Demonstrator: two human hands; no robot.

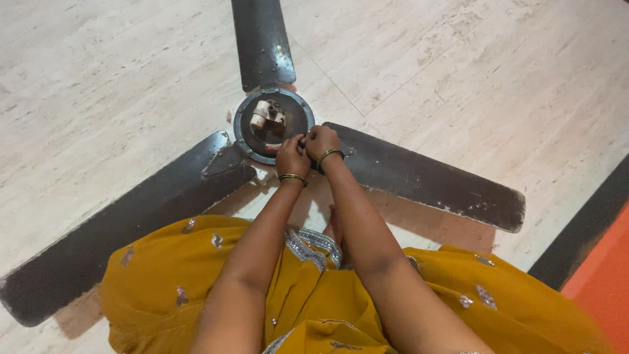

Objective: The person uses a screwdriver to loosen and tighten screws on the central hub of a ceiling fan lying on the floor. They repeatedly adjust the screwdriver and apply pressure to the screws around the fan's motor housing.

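A dark three-bladed ceiling fan [419, 180] lies flat on the pale tiled floor. Its round motor hub [272, 124] faces up, with a white capacitor [260, 114] and wiring at the centre. My left hand [291, 157] and my right hand [321, 141] meet at the hub's near right rim, fingers curled and pinching something small there. What they pinch is hidden by the fingers. Both wrists wear thin bangles.
One blade [261, 39] points away, one blade [124, 236] runs to the near left, the third to the right. My yellow embroidered garment [164, 288] covers my lap at the bottom. A black strip [583, 226] and an orange surface [606, 275] border the floor at right.
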